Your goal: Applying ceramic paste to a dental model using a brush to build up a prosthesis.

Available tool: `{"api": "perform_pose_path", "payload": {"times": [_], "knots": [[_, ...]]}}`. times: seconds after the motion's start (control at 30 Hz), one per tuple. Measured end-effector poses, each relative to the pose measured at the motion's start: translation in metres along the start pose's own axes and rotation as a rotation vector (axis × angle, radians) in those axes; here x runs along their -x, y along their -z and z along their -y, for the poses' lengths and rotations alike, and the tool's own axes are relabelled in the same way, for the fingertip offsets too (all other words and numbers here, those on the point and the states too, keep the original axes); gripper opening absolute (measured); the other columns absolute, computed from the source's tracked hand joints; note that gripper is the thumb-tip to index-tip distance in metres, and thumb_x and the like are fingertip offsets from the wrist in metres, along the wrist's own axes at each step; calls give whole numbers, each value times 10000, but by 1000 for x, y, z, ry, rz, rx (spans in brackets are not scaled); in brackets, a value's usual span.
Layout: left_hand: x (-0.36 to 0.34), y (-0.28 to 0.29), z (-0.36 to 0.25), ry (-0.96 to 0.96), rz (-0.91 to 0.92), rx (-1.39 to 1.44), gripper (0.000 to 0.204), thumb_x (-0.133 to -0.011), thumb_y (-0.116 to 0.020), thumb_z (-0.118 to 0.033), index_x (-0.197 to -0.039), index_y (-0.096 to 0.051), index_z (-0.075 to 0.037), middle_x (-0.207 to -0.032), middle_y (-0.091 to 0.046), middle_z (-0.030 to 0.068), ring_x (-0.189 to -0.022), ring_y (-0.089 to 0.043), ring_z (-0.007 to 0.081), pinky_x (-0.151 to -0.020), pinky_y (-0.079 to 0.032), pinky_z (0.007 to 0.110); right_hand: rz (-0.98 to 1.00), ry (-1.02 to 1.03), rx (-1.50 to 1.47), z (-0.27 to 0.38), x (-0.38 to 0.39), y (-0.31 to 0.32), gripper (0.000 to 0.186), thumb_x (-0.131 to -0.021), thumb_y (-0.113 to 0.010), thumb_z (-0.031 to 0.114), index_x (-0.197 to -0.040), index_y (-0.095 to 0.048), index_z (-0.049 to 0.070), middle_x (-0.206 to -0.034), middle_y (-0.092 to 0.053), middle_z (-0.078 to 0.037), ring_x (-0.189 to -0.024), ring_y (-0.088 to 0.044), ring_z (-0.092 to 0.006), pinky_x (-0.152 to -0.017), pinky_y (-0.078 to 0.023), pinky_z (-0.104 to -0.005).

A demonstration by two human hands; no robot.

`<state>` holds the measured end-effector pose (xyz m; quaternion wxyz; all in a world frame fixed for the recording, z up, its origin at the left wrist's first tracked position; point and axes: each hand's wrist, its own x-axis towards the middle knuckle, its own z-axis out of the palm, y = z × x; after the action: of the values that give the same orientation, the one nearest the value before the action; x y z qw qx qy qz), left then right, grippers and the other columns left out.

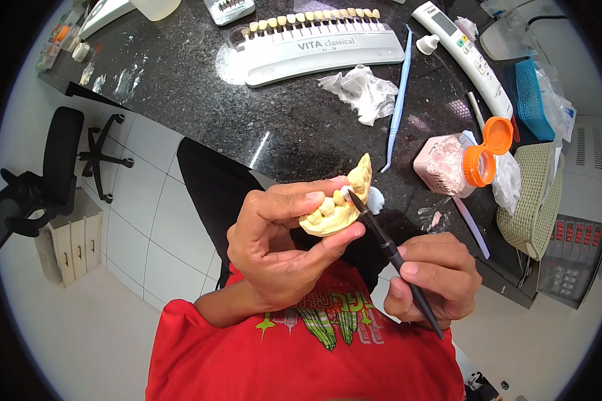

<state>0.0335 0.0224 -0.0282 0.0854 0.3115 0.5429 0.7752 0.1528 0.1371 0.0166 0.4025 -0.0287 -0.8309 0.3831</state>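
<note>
1. The left hand (pixel 274 247) sits just below the picture's centre, its fingers curled and pinching a pale yellow dental cast (pixel 338 204) between the thumb underneath and the fingertips on top.
2. The dental cast is held in the air above the near edge of the counter (pixel 201 87), with its row of moulded teeth facing up and toward 1 o'clock.
3. The right hand (pixel 435 281), at about 4 o'clock from the cast, is closed around a thin black brush (pixel 391 250) in a pen-like grip.
4. The brush runs from the right hand up toward 11 o'clock, and its tip touches the teeth of the cast.
5. The dark speckled counter fills the upper part of the view, from 10 o'clock round to 3 o'clock.
6. At 12 o'clock on the counter lies a long white tooth shade guide (pixel 318 43) with a row of cream tabs along its top edge.
7. Just below the guide, toward 1 o'clock, lies a crumpled white tissue (pixel 361 90), with a slim light blue dental tool (pixel 398 100) just beside it.
8. At 2 o'clock from the cast lies a clear jar of pinkish powder (pixel 445 164) on its side, its orange flip lid (pixel 491 150) open.
9. A woven cream basket (pixel 535 200) stands at 3 o'clock, near the counter's right edge.
10. A black office chair (pixel 53 167) stands on the white tiled floor (pixel 140 220) at 9 o'clock.
11. The person's red shirt (pixel 301 354) fills the view at 6 o'clock.
</note>
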Motion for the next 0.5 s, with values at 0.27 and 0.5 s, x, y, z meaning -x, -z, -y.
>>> {"api": "perform_pose_path", "payload": {"times": [0.27, 0.5], "knots": [[0, 0, -1, -1, 0, -2, 477, -654, -826, 65, -1011, -513, 17, -995, -654, 262, -923, -678, 247, -782, -565, 302, 12, 6, -6, 0, 2, 2, 266, -654, -727, -11, -901, -636, 25, -770, -650, -118, -602, -644, -206, -515, -546, -265], [-1, -1, 0, 2, -4, 7, 477, -653, -827, 62, -1012, -517, 15, -985, -654, 253, -933, -678, 258, -781, -567, 305, 15, 9, -8, -1, 1, 3, 260, -651, -728, -8, -892, -636, 24, -766, -650, -117, -597, -645, -208, -514, -544, -265]]}}
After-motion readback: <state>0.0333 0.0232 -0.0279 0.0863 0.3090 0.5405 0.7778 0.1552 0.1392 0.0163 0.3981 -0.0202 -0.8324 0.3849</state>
